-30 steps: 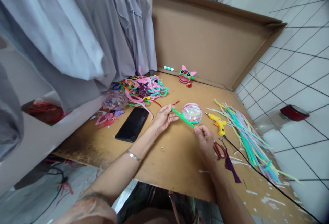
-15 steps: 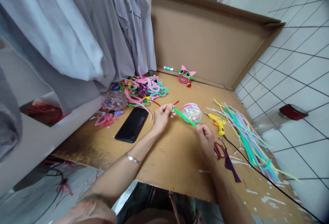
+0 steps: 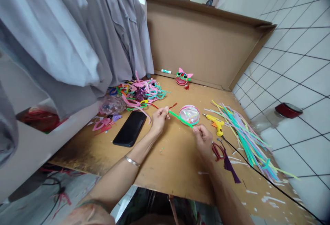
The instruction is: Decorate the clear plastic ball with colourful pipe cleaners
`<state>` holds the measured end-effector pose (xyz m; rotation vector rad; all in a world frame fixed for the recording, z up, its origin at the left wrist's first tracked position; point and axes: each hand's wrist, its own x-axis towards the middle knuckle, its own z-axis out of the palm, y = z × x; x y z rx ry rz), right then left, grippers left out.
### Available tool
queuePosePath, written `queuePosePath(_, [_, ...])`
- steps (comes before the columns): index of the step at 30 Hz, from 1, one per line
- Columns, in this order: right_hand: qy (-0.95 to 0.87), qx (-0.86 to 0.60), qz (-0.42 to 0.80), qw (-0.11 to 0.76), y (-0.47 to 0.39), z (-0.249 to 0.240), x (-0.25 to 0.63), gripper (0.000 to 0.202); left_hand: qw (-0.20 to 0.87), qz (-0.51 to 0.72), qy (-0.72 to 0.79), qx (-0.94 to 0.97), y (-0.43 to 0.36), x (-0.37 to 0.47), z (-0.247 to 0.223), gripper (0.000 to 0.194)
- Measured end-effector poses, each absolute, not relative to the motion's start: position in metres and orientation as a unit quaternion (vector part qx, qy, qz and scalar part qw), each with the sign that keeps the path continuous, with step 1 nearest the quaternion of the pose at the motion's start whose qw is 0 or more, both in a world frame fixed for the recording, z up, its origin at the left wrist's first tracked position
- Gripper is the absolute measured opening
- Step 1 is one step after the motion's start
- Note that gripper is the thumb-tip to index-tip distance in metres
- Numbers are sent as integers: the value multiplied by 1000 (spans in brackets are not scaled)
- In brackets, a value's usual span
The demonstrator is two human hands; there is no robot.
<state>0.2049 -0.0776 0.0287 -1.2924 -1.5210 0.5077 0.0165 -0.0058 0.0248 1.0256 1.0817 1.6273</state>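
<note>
A bright green pipe cleaner [image 3: 180, 118] is stretched between my two hands above the table. My left hand [image 3: 160, 119] pinches its far left end, fingers closed. At the nearer right end, the fingertips of my right hand [image 3: 203, 138] are closed on it. Just behind the green strand lies a round, pink-rimmed dish [image 3: 189, 106] with small bits in it. Red-handled scissors [image 3: 218, 150] lie beside my right hand, their blades out of sight. To the left of my left wrist rests a black phone [image 3: 130, 128].
A yellow glue gun [image 3: 216, 123] with a black cord lies right of the dish, beside long pastel pipe cleaners [image 3: 244, 139] and a purple tassel [image 3: 230, 168]. Tangled pipe cleaners [image 3: 144, 92] heap at the back left. A pink-eared craft head [image 3: 182, 77] and glue stick [image 3: 166, 71] stand behind.
The view has shifted slightly, moving the scene a little left. Both hands keep the same hold on the green pipe cleaner, with hardly any change in pose.
</note>
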Motion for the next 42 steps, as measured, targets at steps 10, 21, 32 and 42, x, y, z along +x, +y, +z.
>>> queuePosePath(10, [-564,-576,175,565,-66,25,215,35,557,625,396,377,-11,20,35,45])
queuePosePath(21, [-579,-567,129,572,-66,23,217,30,436,565,477,514,-9,18,21,34])
queuePosePath(32, [-664,-528,127,513,-71,30,212,29,34,503,439,744,-23,19,25,23])
queuePosePath(42, [-706,-510,144,470,-70,25,209,30,85,458,336,819,-33,38,15,19])
